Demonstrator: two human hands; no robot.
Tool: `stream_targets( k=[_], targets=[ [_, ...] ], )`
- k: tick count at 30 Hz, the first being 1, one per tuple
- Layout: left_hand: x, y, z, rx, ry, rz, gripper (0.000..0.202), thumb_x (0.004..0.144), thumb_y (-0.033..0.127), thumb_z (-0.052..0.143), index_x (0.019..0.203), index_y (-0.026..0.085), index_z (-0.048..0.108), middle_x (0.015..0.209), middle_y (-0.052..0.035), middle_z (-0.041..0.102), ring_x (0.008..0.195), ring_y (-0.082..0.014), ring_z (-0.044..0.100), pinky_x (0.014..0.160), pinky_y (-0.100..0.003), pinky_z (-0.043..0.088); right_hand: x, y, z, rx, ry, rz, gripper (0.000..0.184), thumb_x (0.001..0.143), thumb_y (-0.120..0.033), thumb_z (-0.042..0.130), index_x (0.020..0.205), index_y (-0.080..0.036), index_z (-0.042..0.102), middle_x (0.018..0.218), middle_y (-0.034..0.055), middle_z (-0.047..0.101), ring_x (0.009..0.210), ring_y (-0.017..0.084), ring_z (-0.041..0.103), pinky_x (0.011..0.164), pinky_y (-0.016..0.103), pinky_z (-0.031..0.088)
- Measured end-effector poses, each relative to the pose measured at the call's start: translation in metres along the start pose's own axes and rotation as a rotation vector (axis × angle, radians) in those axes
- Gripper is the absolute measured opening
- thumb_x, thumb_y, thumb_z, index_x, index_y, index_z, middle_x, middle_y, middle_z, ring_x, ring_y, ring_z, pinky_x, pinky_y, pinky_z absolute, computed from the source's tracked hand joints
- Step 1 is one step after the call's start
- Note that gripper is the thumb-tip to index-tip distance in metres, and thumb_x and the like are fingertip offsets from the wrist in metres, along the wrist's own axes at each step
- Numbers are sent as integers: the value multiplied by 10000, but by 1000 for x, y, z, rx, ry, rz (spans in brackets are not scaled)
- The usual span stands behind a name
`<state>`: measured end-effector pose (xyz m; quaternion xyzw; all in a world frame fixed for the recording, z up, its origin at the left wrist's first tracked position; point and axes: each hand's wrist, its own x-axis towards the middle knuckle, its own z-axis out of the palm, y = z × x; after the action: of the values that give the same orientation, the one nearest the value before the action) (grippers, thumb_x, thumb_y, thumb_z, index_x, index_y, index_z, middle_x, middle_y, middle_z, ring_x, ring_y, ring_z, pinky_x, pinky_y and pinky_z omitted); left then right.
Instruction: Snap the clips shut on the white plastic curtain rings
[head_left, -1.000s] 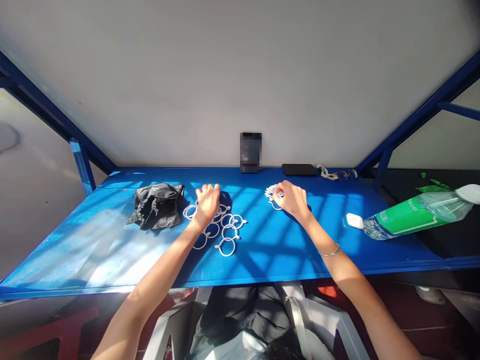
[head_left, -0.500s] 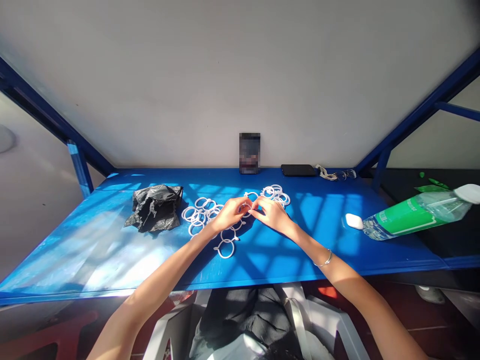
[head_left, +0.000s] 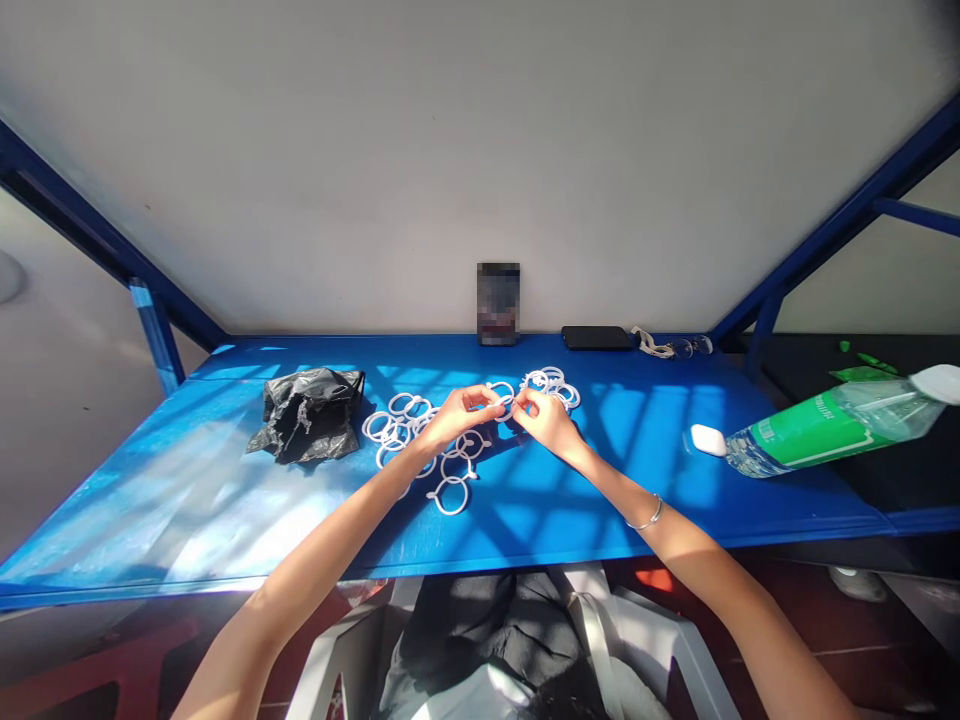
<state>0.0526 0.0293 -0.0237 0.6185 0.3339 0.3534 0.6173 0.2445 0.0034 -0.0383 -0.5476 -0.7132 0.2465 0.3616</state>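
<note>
My left hand pinches a white curtain ring between thumb and fingers. From the other side, the fingertips of my right hand are closed on the same ring, near its small eyelet end; the fingers partly hide it. Just behind my fingertips another white ring appears to lie on the blue table. Several loose white rings are spread around and under my left wrist, each with a small knob or eyelet. Beyond my right hand sits a smaller heap of similar rings.
A crumpled black plastic bag lies on the blue table to the left. Along the wall are an upright phone, a flat black phone and glasses. At right are a white case and a tilted green-labelled bottle.
Both hands have shifted slightly, with the left fingers opening wider around the ring and the right hand turning a little. The held ring has moved slightly right and up. Other objects stay put.
</note>
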Motion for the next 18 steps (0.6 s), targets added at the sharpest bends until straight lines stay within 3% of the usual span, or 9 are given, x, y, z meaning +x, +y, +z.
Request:
stream_targets(
  k=[4,8,13,15,18],
  targets=[
    [-1,1,2,-48,-48,-11,376,685,497,828,830,171,706,859,-55,699,828,-191,630,763,-296,477,0,0,-1,29,-11,2,119,814,-266,537,717,-202,564,562,-29,520,536,130,455,568,264,346],
    [-2,-1,1,5,-81,17,424,746,575,755,756,155,699,763,-48,674,784,-180,610,789,-303,464,0,-2,1,116,-74,7,37,780,-210,557,767,-197,589,643,-10,596,538,128,486,549,259,361],
    [0,-4,-1,2,-80,3,510,718,638,745,746,136,662,698,-25,616,652,-128,528,647,-251,401,-1,-8,3,549,-255,172,107,760,-281,644,753,-205,568,669,-16,592,592,134,525,578,264,420],
    [0,-5,0,-9,-109,-10,523,734,651,718,709,137,625,663,-13,575,615,-111,477,619,-243,373,-1,-12,1,640,-347,206,167,766,-338,644,711,-204,561,630,-18,560,573,129,489,548,263,396],
    [0,-6,4,-53,-181,-43,554,766,664,660,607,155,511,588,20,445,583,-99,378,601,-248,331,-2,-15,-2,745,-434,216,275,753,-399,640,617,-208,497,549,-42,433,508,96,323,486,255,266]
  ],
)
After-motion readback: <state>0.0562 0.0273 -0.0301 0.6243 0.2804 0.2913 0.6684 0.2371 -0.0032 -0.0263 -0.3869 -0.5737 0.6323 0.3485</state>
